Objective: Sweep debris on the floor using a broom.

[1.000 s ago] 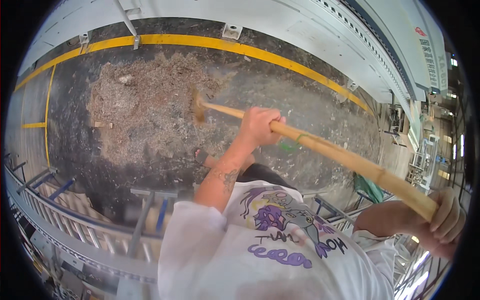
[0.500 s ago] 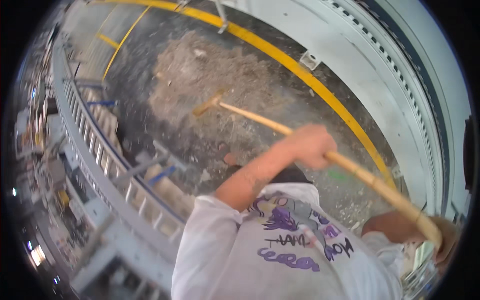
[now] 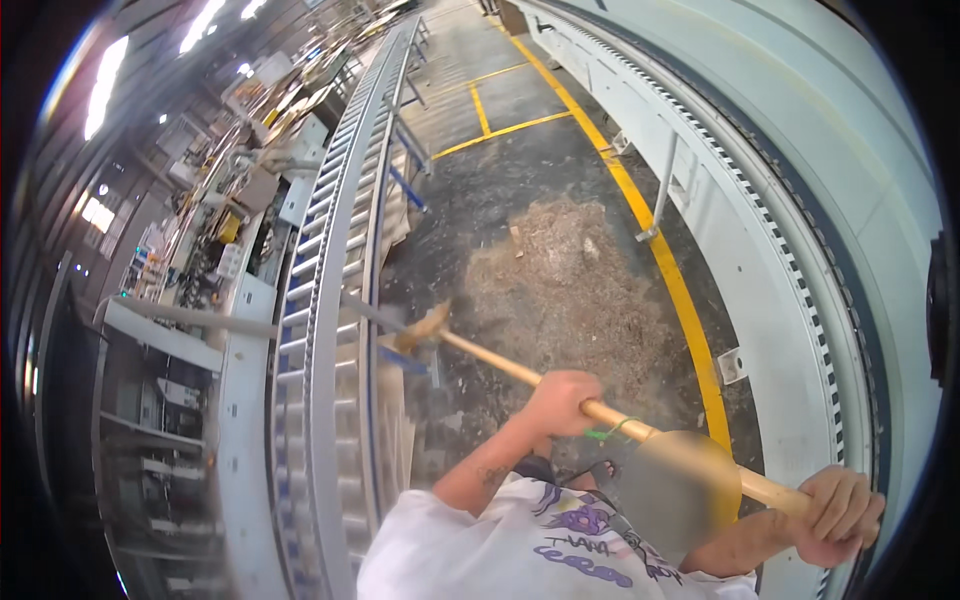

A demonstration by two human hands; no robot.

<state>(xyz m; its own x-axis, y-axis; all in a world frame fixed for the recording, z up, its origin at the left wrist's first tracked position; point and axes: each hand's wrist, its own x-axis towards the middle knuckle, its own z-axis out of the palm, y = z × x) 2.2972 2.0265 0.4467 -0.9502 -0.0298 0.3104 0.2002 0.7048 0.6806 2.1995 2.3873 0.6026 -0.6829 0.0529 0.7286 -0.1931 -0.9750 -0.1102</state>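
A broom (image 3: 490, 360) with a long wooden handle slants across in front of me. Its yellowish-brown head (image 3: 425, 328) is at the far left end, over the dark floor beside the roller conveyor; I cannot tell whether it touches the floor. My left hand (image 3: 565, 402) is wrapped round the handle at its middle, close to a green tie (image 3: 610, 432). At the near right end, my right hand (image 3: 838, 515) is closed round the top of the handle. A blurred grey patch covers part of the handle between my hands. A broad pile of sawdust-like debris (image 3: 580, 270) lies beyond the broom.
On the left runs a long roller conveyor (image 3: 312, 240) with metal legs. A pale machine frame (image 3: 740, 260) lines the right, with brackets and feet reaching toward a yellow floor line (image 3: 690, 310). My foot (image 3: 603, 468) is below the handle.
The view has swung, now showing more of the far aisle and conveyor. The broom head has moved from the debris pile left toward the conveyor. Both hands still hold the handle.
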